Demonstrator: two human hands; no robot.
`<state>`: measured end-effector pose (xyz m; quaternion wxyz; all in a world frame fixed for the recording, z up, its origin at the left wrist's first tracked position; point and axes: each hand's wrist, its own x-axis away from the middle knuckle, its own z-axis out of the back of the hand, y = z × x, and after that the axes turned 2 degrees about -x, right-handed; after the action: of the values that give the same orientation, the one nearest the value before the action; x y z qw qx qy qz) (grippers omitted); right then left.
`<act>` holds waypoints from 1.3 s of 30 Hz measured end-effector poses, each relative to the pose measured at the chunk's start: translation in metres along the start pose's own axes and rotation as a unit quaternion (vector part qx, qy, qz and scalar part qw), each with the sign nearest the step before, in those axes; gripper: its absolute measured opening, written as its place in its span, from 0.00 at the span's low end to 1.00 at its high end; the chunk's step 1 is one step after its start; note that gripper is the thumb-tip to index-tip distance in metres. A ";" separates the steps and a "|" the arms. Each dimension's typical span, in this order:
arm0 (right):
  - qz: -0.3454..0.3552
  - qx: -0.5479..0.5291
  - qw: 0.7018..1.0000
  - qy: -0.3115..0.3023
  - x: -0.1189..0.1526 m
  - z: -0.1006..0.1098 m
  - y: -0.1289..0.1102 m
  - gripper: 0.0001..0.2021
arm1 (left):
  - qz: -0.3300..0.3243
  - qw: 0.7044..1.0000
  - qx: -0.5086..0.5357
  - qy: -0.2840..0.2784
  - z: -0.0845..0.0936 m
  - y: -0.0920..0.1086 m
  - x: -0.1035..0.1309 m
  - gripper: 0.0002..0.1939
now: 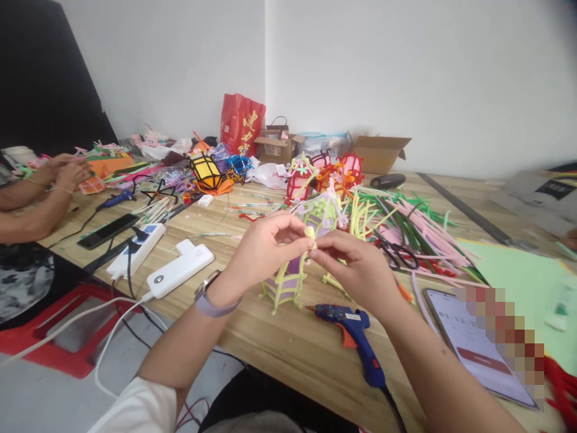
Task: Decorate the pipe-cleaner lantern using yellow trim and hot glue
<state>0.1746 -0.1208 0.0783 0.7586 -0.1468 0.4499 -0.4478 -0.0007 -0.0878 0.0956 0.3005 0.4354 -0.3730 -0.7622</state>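
My left hand pinches a small pale yellow piece, perhaps bent pipe cleaner, between thumb and fingertips. The fingertips of my right hand are closed on the same piece from the other side. Behind and below them on the table stands a lantern with yellow-green fuzzy edges and purple panels, partly hidden by my hands. Close in front of it lies a blue glue gun with an orange trigger, its nozzle towards the lantern.
A white power bank and a power strip lie left, cables trailing. Right are loose pipe cleaners, black scissors and a phone. Finished-looking lanterns stand further back. Another person's hands work at far left.
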 end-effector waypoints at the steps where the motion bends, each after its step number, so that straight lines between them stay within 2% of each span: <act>1: -0.017 -0.018 1.000 -0.003 -0.002 -0.001 0.003 0.06 | 0.000 1.000 -0.011 -0.011 0.003 -0.005 -0.002 0.09; 3: -0.060 -0.073 0.995 -0.014 -0.007 -0.003 0.013 0.06 | 0.006 0.998 -0.058 -0.010 0.011 -0.015 -0.005 0.17; 5: -0.105 -0.118 0.987 -0.038 -0.011 -0.006 0.024 0.07 | 0.007 0.989 -0.148 -0.017 0.017 -0.024 -0.006 0.17; 7: -0.131 -0.114 0.983 -0.063 -0.014 -0.010 0.033 0.08 | 0.012 0.975 -0.218 -0.044 0.019 -0.031 -0.004 0.15; 9: -0.138 -0.079 0.985 -0.072 -0.016 -0.013 0.039 0.08 | 0.024 0.967 -0.246 -0.066 0.017 -0.036 -0.001 0.16; 17: -0.115 -0.008 0.989 -0.095 -0.014 -0.021 0.036 0.06 | 0.056 0.971 -0.211 -0.093 0.014 -0.047 0.002 0.17; 22: -0.078 0.020 0.989 -0.125 -0.014 -0.022 0.033 0.06 | 0.071 0.972 -0.203 -0.092 0.014 -0.045 0.004 0.18; 30: -0.043 0.133 0.977 -0.161 -0.014 -0.017 0.021 0.08 | 0.061 0.969 -0.225 -0.076 0.014 -0.042 0.007 0.17; 39: -0.052 0.171 0.967 -0.183 -0.011 -0.017 0.011 0.07 | 0.061 0.964 -0.248 -0.072 0.013 -0.039 0.009 0.16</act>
<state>0.1645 -0.1025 0.0678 0.8176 -0.1178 0.2121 -0.5222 -0.0209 -0.0696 0.0637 0.4167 0.2676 -0.2190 -0.8407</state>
